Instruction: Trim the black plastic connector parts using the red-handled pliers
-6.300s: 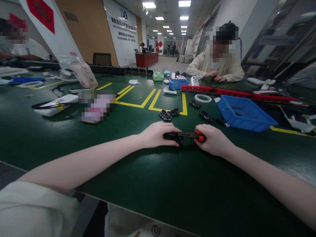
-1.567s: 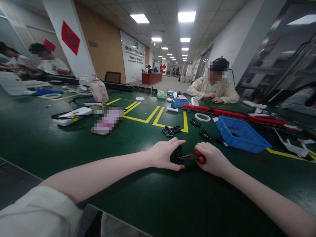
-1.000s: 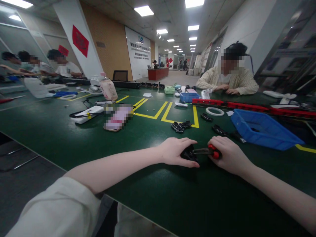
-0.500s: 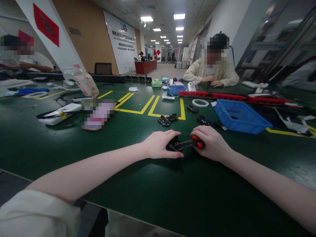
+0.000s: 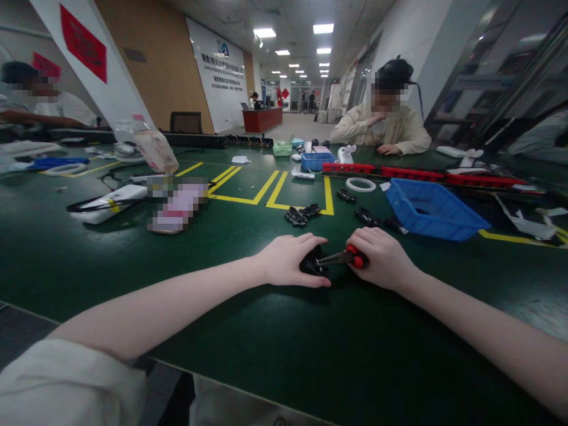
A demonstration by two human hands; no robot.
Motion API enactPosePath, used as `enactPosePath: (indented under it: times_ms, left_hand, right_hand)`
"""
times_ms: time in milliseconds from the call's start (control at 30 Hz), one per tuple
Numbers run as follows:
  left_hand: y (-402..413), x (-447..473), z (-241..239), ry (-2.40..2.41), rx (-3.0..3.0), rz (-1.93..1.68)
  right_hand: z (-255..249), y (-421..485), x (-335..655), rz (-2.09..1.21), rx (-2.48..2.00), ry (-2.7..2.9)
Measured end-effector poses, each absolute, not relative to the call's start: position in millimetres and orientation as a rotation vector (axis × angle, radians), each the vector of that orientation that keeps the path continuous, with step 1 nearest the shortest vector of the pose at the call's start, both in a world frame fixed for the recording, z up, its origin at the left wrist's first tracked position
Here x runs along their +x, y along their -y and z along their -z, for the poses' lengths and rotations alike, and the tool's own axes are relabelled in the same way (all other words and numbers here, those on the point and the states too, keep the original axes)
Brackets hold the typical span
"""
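My left hand point(image 5: 288, 260) rests on the green table point(image 5: 284, 349), its fingers curled over a small black plastic part point(image 5: 312, 264). My right hand point(image 5: 385, 258) is closed round the red handles of a pair of pliers point(image 5: 345, 257). The pliers' dark jaws point left and meet the black part. More black parts point(image 5: 300, 214) lie in a loose pile just beyond my hands, and others point(image 5: 368, 216) lie to the right of that pile.
A blue bin point(image 5: 432, 210) stands at the right. A long red strip point(image 5: 421, 173), a white ring point(image 5: 360, 184) and a small blue tray point(image 5: 317, 161) lie farther back. A person in a striped shirt point(image 5: 384, 127) sits across the table. Other people sit far left.
Both hands have kept their grip on the black part and the pliers, shifting only slightly. The person across the table has raised a hand to the face.
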State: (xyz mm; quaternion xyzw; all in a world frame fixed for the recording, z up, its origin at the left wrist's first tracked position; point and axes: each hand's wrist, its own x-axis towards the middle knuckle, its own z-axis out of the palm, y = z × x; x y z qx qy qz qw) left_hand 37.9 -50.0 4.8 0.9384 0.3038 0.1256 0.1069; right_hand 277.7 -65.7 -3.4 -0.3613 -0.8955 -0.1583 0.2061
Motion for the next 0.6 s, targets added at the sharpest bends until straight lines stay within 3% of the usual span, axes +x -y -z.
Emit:
enactPosePath:
  times_ms: [600]
  left_hand:
    - [48.7, 35.3, -5.5, -0.815, 2.692, -0.406]
  right_hand:
    - [1.5, 67.0, 277.1, 0.376, -1.038, 2.53]
